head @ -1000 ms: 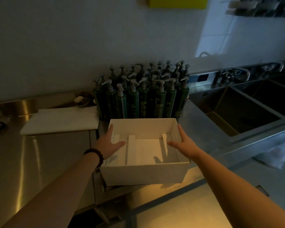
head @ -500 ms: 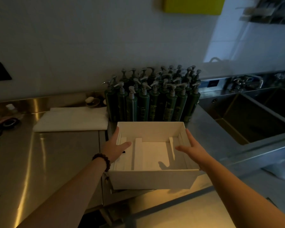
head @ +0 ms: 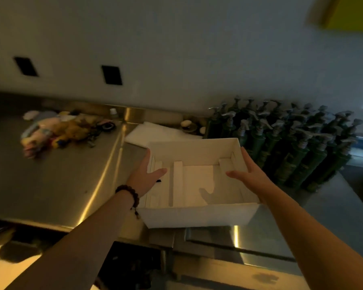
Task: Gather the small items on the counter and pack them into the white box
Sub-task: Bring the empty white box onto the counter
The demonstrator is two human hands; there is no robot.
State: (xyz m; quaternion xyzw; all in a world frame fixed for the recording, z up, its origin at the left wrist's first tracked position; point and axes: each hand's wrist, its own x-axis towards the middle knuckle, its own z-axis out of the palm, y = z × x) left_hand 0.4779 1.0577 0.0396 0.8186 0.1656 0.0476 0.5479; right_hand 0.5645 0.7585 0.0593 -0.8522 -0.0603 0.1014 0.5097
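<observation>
Steel tabletop (head: 50, 185) — white box (head: 197, 216) is flanked by left hand (head: 144, 177) and right hand (head: 250, 176), fingers straight along its walls; small items (head: 57, 130) are heaped well apart.

A white box (head: 197, 216) sits open-topped at the near edge of the steel bench (head: 50, 185), white divider strips lining its floor. The left grip (head: 144, 178), a bead bracelet (head: 130, 194) at its wrist, lies against the box's left wall with straight fingers outside and its thumb over the inside. The right grip (head: 249, 176) mirrors it on the right wall. Whether the box is lifted cannot be told. Toward the bench's far left lies a blurred pile of small colourful items (head: 59, 130). Green pump bottles (head: 291, 147) crowd the far right, just beside the box. A flat white sheet (head: 147, 132) lies behind the box.
</observation>
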